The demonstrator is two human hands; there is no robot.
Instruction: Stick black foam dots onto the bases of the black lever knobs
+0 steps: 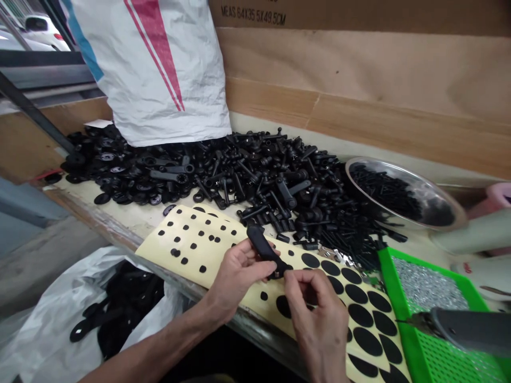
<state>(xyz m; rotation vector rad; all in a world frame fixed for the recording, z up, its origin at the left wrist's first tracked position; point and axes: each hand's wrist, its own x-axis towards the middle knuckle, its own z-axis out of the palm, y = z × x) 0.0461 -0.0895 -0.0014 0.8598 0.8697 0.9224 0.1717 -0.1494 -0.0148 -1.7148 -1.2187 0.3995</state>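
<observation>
My left hand is closed around a black plastic handle part, holding it over a cream sticker sheet. My right hand pinches at the lower end of that same part, fingers pressed together; whether a small sticker sits between them I cannot make out. Large black round stickers cover the right half of the sheet, while small black dots are scattered on the left half.
A big heap of black plastic parts fills the bench behind. A steel bowl holds black screws. A green tray holds small silver pieces, a grey tool lying over it. A woven sack stands behind; a plastic bag hangs lower left.
</observation>
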